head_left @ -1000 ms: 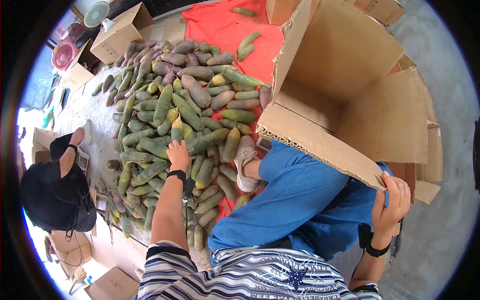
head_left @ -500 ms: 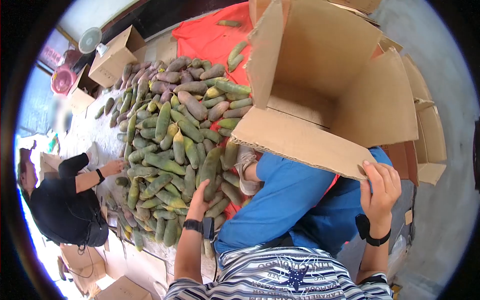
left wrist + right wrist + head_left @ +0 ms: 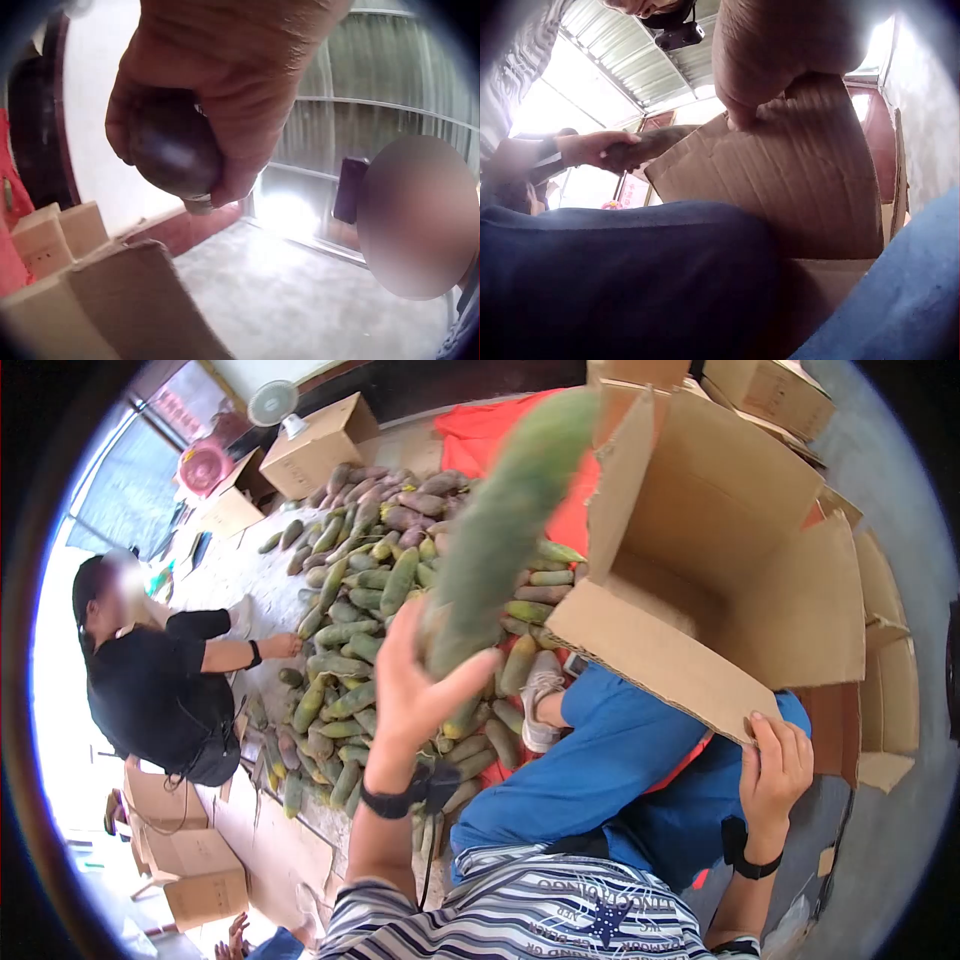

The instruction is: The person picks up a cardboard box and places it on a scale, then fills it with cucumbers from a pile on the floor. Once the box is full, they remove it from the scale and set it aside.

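Observation:
My left hand (image 3: 415, 695) grips a long green radish (image 3: 510, 525) near one end and holds it up over the heap, its far end blurred. In the left wrist view, the radish's dark rounded end (image 3: 176, 154) shows between thumb and fingers. My right hand (image 3: 778, 765) pinches the near flap (image 3: 660, 665) of an open cardboard box (image 3: 730, 490), thumb on one face and fingers on the other. The right wrist view shows that flap (image 3: 780, 165) under the hand. The box stands by my knees, its opening toward me.
A large heap of radishes (image 3: 350, 635) lies on the floor and a red sheet (image 3: 470, 440), left of the box. Another person (image 3: 170, 660) in black sits at the left, one hand by the heap. More cartons (image 3: 200, 870) stand around; my shoe (image 3: 543, 700) is beside the heap.
My left hand has taken the radish from the heap and lifted it toward my head. My right hand still holds the flap. The other person has raised their head.

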{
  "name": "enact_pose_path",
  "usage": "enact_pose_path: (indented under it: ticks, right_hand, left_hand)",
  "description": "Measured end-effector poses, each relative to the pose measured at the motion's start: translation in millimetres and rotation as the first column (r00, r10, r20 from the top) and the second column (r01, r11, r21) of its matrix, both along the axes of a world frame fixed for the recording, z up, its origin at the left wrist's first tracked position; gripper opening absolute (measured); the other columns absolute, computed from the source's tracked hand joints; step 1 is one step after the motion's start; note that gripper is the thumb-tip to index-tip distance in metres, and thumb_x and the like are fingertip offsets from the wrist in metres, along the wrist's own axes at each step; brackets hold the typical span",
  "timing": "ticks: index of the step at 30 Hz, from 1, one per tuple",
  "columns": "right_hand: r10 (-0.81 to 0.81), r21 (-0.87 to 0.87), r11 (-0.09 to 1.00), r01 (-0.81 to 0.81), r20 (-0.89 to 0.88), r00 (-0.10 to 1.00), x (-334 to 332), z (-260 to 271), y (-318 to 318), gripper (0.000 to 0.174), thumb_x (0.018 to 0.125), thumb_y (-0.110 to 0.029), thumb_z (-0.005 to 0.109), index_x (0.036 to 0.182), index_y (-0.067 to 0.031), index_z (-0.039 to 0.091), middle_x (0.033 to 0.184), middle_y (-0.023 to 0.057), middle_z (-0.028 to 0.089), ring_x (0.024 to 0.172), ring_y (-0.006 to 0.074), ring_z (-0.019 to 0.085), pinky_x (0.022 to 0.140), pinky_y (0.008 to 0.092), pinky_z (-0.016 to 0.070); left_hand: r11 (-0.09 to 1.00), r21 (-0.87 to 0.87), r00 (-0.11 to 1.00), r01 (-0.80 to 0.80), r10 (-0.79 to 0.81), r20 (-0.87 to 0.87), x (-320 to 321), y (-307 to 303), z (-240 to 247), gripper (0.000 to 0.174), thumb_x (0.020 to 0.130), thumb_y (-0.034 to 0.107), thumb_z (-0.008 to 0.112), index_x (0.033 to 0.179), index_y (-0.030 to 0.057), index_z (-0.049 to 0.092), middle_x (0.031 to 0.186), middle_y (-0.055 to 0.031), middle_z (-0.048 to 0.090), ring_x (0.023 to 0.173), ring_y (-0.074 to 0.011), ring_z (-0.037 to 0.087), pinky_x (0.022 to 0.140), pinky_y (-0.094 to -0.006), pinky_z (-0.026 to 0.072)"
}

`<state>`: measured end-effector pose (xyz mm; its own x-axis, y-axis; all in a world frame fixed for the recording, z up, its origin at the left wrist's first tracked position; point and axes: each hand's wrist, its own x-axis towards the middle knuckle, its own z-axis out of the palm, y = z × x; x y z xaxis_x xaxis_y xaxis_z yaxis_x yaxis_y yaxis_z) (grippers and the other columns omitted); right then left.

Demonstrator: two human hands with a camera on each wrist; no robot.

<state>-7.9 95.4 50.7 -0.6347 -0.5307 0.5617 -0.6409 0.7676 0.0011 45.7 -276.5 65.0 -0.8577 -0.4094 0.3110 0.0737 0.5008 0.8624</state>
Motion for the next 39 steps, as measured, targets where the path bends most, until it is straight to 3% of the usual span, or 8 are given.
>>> enact_pose_path:
  ticks: [7,12,15,22,27,32,36,39]
  right_hand:
    - [-0.013,-0.009,1.000,0.014,0.037,0.999,5.4,-0.6,4.3,0.027,0.077,-0.009,0.065,0.103,-0.0036,0.065,0.098,0.0112,0.064,0.091,0.0294,0.060,0.079,0.0392,0.0463]
    - [-0.010,-0.028,1.000,0.010,0.002,1.000,3.4,-0.3,7.6,0.027,0.075,-0.006,0.066,0.101,-0.0028,0.065,0.098,0.0112,0.064,0.091,0.0296,0.060,0.079,0.0384,0.0469]
    - [-0.038,-0.060,0.997,0.040,0.034,0.999,4.9,-1.9,13.5,0.026,0.075,-0.005,0.066,0.100,-0.0025,0.065,0.097,0.0113,0.065,0.090,0.0295,0.061,0.079,0.0381,0.0473]
    - [-0.023,-0.030,0.999,0.022,-0.057,0.998,-2.0,-3.6,13.7,0.023,0.074,-0.005,0.066,0.097,-0.0016,0.065,0.094,0.0114,0.065,0.088,0.0294,0.061,0.078,0.0385,0.0475]
    - [0.077,-0.105,0.992,-0.074,0.025,0.997,-6.7,0.9,9.8,0.015,0.079,-0.004,0.063,0.093,-0.0006,0.063,0.089,0.0118,0.065,0.084,0.0296,0.061,0.074,0.0384,0.0480]
    - [0.012,-0.136,0.991,-0.008,0.031,0.999,-14.6,-1.2,25.9,0.011,0.087,-0.007,0.057,0.093,0.0019,0.061,0.088,0.0136,0.063,0.081,0.0307,0.060,0.071,0.0388,0.0477]
    - [0.041,-0.073,0.996,-0.042,-0.002,0.999,-14.7,-0.7,14.9,0.015,0.089,-0.010,0.055,0.094,0.0023,0.061,0.089,0.0144,0.063,0.080,0.0320,0.060,0.071,0.0399,0.0475]
    - [0.066,-0.108,0.992,-0.067,-0.011,0.998,-17.6,0.7,11.0,0.017,0.089,-0.011,0.054,0.095,0.0032,0.061,0.088,0.0160,0.063,0.079,0.0334,0.060,0.071,0.0411,0.0471]
  left_hand:
    - [0.878,-0.409,0.915,0.250,-0.353,-0.198,-107.7,59.8,36.1,0.057,0.070,0.030,0.076,0.114,-0.0012,0.056,0.104,-0.0199,0.062,0.099,-0.0322,0.061,0.087,-0.0376,0.0482]
    - [0.606,-0.608,0.852,0.514,-0.446,0.276,-159.3,99.3,34.6,0.050,0.071,0.032,0.072,0.108,0.0008,0.059,0.094,-0.0215,0.061,0.089,-0.0382,0.060,0.079,-0.0422,0.0495]
    - [0.546,-0.663,0.839,0.511,-0.486,0.246,-168.3,93.2,35.2,0.046,0.072,0.029,0.071,0.107,0.0016,0.059,0.089,-0.0215,0.060,0.086,-0.0384,0.060,0.078,-0.0434,0.0495]
    - [0.709,-0.412,0.786,0.573,-0.618,0.031,-144.6,55.4,49.5,0.041,0.080,0.024,0.067,0.113,0.0012,0.058,0.096,-0.0184,0.064,0.091,-0.0294,0.063,0.080,-0.0377,0.0508]
    - [0.886,-0.130,0.895,0.444,-0.436,0.092,-90.1,-9.7,52.8,0.037,0.088,0.022,0.063,0.118,0.0006,0.057,0.108,-0.0114,0.065,0.103,-0.0155,0.061,0.087,-0.0307,0.0493]
    - [0.997,-0.078,0.932,-0.030,0.056,0.359,-9.4,-96.4,-93.8,0.035,0.085,0.025,0.064,0.108,-0.0013,0.059,0.100,-0.0175,0.066,0.092,-0.0242,0.065,0.081,-0.0339,0.0505]
    - [0.937,-0.336,0.726,0.099,0.163,0.668,58.3,-106.2,-223.8,0.044,0.080,0.032,0.065,0.110,-0.0006,0.059,0.104,-0.0243,0.062,0.100,-0.0396,0.059,0.086,-0.0442,0.0473]
    - [0.967,-0.212,0.578,0.140,0.094,0.811,92.7,-94.2,-277.2,0.045,0.078,0.034,0.066,0.106,-0.0005,0.059,0.107,-0.0269,0.059,0.102,-0.0405,0.057,0.088,-0.0460,0.0469]
